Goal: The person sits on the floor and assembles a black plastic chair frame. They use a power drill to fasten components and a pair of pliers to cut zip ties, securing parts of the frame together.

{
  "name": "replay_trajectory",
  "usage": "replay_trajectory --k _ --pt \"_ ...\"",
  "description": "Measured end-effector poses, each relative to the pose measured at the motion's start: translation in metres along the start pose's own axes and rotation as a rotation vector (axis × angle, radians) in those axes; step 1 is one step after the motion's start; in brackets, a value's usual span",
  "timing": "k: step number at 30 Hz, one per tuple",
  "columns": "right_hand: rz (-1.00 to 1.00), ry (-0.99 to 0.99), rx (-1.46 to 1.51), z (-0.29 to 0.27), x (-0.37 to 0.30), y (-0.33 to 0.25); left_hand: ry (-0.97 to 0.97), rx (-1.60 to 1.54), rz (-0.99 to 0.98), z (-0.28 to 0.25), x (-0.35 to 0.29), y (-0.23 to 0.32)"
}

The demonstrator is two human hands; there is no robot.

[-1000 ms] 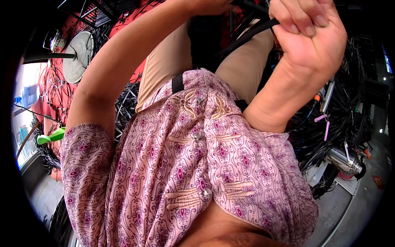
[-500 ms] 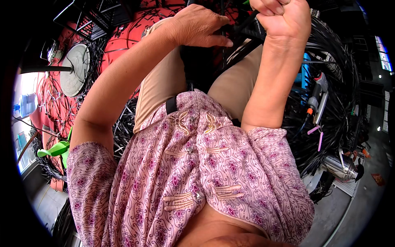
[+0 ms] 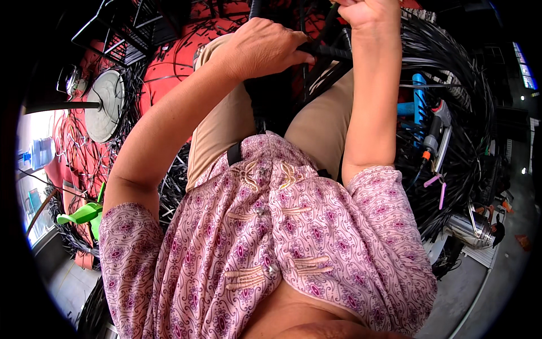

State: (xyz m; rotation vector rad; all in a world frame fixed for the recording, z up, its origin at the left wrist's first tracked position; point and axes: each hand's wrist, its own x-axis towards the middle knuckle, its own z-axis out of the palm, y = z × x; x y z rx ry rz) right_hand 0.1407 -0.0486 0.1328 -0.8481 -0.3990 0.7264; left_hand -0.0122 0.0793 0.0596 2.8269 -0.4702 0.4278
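Between my knees stands a black frame (image 3: pixel 333 52), its bars partly wrapped in dark strip. My left hand (image 3: pixel 262 48) is closed at one of these bars, thumb and fingers round its near end. Farther up, at the top edge, my right hand (image 3: pixel 370 10) is raised with its fingers curled. A narrow black strip (image 3: pixel 323 31) runs from near its fingertips down toward the frame. The picture's edge cuts off part of the right hand, so its grip shows only in part.
A bundle of black strips (image 3: pixel 446 62) lies at my right, with a blue tool (image 3: pixel 418 96), a grey-and-red hand tool (image 3: pixel 433 133) and a steel flask (image 3: pixel 470 229). To my left are a round grey disc (image 3: pixel 105 107), a green plastic piece (image 3: pixel 84 213) and black racks (image 3: pixel 121 34).
My right hand has moved up and slightly left, partly out of the picture. My left hand has shifted a little left and down, staying at the frame.
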Motion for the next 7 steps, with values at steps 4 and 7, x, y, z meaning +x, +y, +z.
replay_trajectory --k 4,7 --pt "0.121 0.052 0.018 -0.044 0.045 0.017 -0.014 0.055 0.041 0.000 0.006 -0.001" --pt "0.322 0.025 0.037 -0.086 0.083 0.053 0.027 0.049 0.037 0.003 -0.001 -0.004"
